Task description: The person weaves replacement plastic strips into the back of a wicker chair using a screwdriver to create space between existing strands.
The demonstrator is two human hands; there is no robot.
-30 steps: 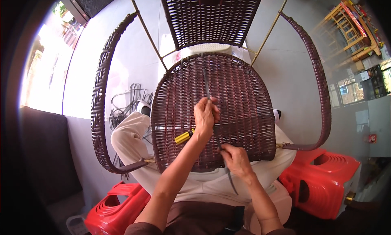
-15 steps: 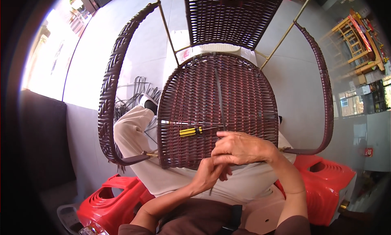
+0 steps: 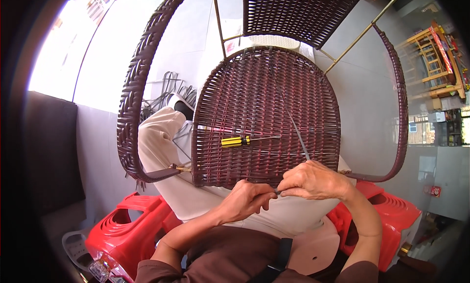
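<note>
A dark brown and reddish woven wicker chair seat lies before me, its rounded end away from me. A thin grey wicker strip runs from the weave down to my right hand, whose fingers are closed around it. My left hand is closed at the front edge of the seat, pinching a short dark length of the strip beside the right fingertips. On the weave, left of the strip, rests a screwdriver with a yellow and black handle, its shaft pointing right.
Wicker-wrapped armrests arch at both sides, and a woven backrest stands beyond the seat. Red plastic stools are on either side of me. Loose grey strips lie on the floor by my foot. At far right stands a wooden frame.
My hands have moved slightly apart, the right one rightward, drawing the strip to a slant. The seat and the screwdriver on it sit higher in view.
</note>
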